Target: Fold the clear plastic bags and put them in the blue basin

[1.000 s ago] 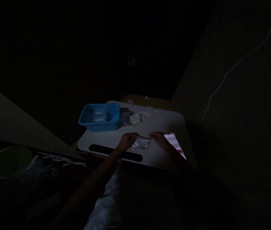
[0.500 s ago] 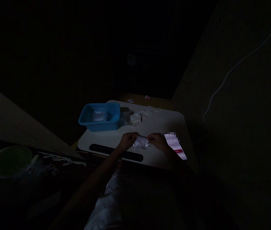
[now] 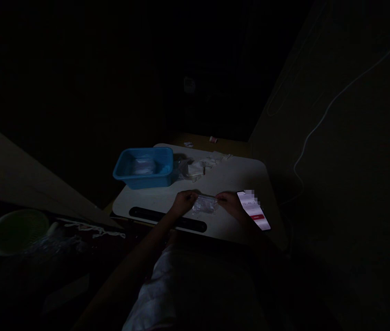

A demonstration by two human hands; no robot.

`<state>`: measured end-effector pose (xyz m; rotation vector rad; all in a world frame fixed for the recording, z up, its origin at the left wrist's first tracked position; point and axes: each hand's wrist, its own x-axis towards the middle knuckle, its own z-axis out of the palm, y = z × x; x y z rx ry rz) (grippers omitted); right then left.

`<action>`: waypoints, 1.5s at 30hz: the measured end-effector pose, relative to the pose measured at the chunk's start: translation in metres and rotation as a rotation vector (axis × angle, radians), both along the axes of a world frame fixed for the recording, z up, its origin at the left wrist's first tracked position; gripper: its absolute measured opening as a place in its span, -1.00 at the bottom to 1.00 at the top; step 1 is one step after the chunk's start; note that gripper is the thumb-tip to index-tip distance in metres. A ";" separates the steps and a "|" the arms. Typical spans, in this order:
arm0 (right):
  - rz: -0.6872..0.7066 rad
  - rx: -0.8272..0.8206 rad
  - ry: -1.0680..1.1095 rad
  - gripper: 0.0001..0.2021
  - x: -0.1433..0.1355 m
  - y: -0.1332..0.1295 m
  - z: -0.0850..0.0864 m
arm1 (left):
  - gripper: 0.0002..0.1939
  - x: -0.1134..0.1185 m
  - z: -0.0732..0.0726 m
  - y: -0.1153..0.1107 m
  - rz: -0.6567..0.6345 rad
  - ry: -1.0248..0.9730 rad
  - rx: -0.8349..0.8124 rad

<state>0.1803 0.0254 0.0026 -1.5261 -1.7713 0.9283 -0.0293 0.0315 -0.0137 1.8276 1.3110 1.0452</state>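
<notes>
In the head view it is very dark, and there are two hands over one white table (image 3: 245,177). The left hand (image 3: 183,202) is closed, with its fingertips pinching the top left corner of one small clear plastic bag (image 3: 204,205). The right hand (image 3: 230,202) is closed too, and its fingertips pinch the top right corner. So the bag is right between the two hands, with its top edge stretched from one to the other. I can't tell if its bottom touches the table. Just to the right of the right hand lies one phone (image 3: 255,211) with a bright screen. Past the left hand and to its left sits one blue tub (image 3: 148,183). In the tub is a pile of clear plastic (image 3: 144,165), too dark to count. Straight past the left hand are some crumpled clear plastic (image 3: 182,169) and white crumpled stuff (image 3: 195,170). One long black slot (image 3: 150,214) runs under the left arm, nearer the body than the hand. Far past both hands is one little spool (image 3: 213,139). Low and far left of the left hand is one green basket (image 3: 19,232).
</notes>
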 end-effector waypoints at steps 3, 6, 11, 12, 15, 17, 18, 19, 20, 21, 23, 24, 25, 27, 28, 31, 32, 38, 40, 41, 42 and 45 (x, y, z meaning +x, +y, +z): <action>-0.003 0.044 0.009 -0.83 0.003 -0.003 0.000 | -0.78 -0.001 0.001 0.000 0.006 -0.004 0.003; -0.069 0.109 0.035 -0.81 0.002 -0.005 0.000 | -0.79 -0.001 0.002 -0.001 0.013 -0.022 -0.005; -0.075 0.093 0.091 -0.78 -0.010 -0.004 0.003 | -0.75 -0.001 0.000 0.000 -0.001 -0.055 -0.021; -0.052 0.067 0.070 -0.80 -0.013 -0.004 0.004 | -0.75 -0.001 0.000 0.000 -0.005 -0.058 -0.019; -0.002 0.025 -0.008 -0.86 -0.018 -0.002 0.004 | -0.76 -0.001 -0.002 0.001 -0.016 -0.057 -0.015; 0.004 0.029 -0.035 -0.87 -0.018 -0.002 0.004 | -0.77 -0.001 -0.002 0.001 -0.014 -0.048 -0.012; 0.002 0.032 -0.039 -0.87 -0.018 -0.002 0.004 | -0.77 -0.001 -0.002 0.001 -0.009 -0.044 -0.010; 0.001 0.034 -0.039 -0.87 -0.017 -0.002 0.005 | -0.77 -0.001 -0.003 0.001 -0.003 -0.043 -0.006; 0.004 0.036 -0.040 -0.87 -0.016 -0.003 0.005 | -0.76 -0.001 -0.003 0.002 0.001 -0.044 -0.003; 0.010 0.035 -0.042 -0.87 -0.015 -0.004 0.006 | -0.75 0.000 -0.004 0.002 0.003 -0.046 0.000; 0.016 0.029 -0.037 -0.85 -0.014 -0.005 0.007 | -0.73 0.000 -0.005 0.002 0.003 -0.056 0.002; 0.017 0.026 -0.031 -0.84 -0.013 -0.006 0.006 | -0.73 0.000 -0.005 0.002 0.003 -0.062 0.000; 0.017 0.027 -0.025 -0.83 -0.012 -0.006 0.006 | -0.73 0.000 -0.005 0.002 0.007 -0.070 -0.002; 0.019 0.042 -0.014 -0.82 -0.011 -0.006 0.004 | -0.74 -0.001 -0.005 0.002 0.011 -0.090 -0.012; 0.016 0.050 -0.011 -0.82 -0.011 -0.006 0.003 | -0.74 -0.001 -0.004 0.002 0.012 -0.102 -0.019; -0.012 0.058 -0.006 -0.82 -0.011 -0.006 0.000 | -0.71 0.000 -0.001 0.001 0.026 -0.148 -0.035; -0.018 0.057 -0.001 -0.82 -0.011 -0.006 -0.001 | -0.69 0.000 0.000 0.000 0.029 -0.165 -0.044; -0.030 0.035 0.064 -0.80 -0.009 -0.007 0.000 | -0.66 0.001 0.000 -0.001 -0.044 -0.141 -0.123; -0.050 0.049 0.093 -0.79 -0.009 -0.009 0.003 | -0.72 0.001 -0.001 -0.001 -0.052 -0.115 -0.113; -0.057 0.057 0.107 -0.79 -0.010 -0.010 0.005 | -0.74 0.000 -0.001 -0.001 -0.048 -0.109 -0.108; -0.055 0.061 0.116 -0.79 -0.011 -0.010 0.007 | -0.76 0.000 -0.001 -0.001 -0.045 -0.107 -0.106; -0.018 0.044 0.101 -0.78 -0.013 -0.012 0.013 | -0.77 -0.001 0.000 -0.001 -0.041 -0.103 -0.105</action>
